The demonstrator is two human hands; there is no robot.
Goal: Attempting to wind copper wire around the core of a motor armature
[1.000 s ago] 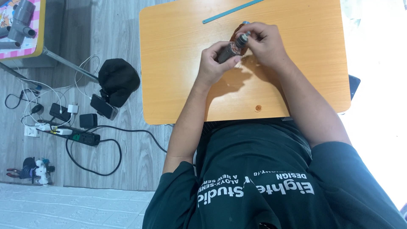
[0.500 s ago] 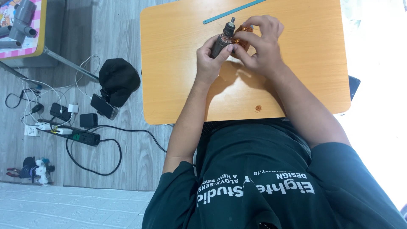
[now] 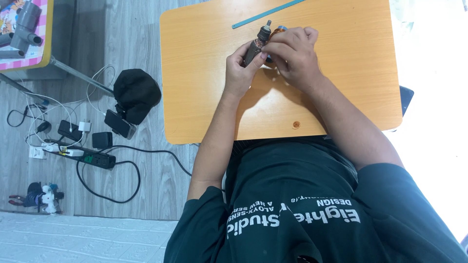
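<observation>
1. A small grey cylindrical motor rotor with copper windings (image 3: 257, 45) is held above the orange wooden tabletop (image 3: 204, 87), clamped by the left hand (image 3: 240, 70).
2. The right hand (image 3: 292, 53) is closed on its upper end (partly hidden).
3. Judged rigid, dense; windings fragile, so the grey body is best gripped.

Dark phone (image 3: 119, 124) with its screen off lay on the floor at nine o'clock, beside a black cap (image 3: 137, 92). White printed lettering (image 3: 292, 216) crossed the black shirt at six o'clock.

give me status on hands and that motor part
Left hand grips the motor part, shaft end pointing up-frame. Right hand pinches its copper end. Held just above the table. Teal strip lies beyond, clear.
</observation>
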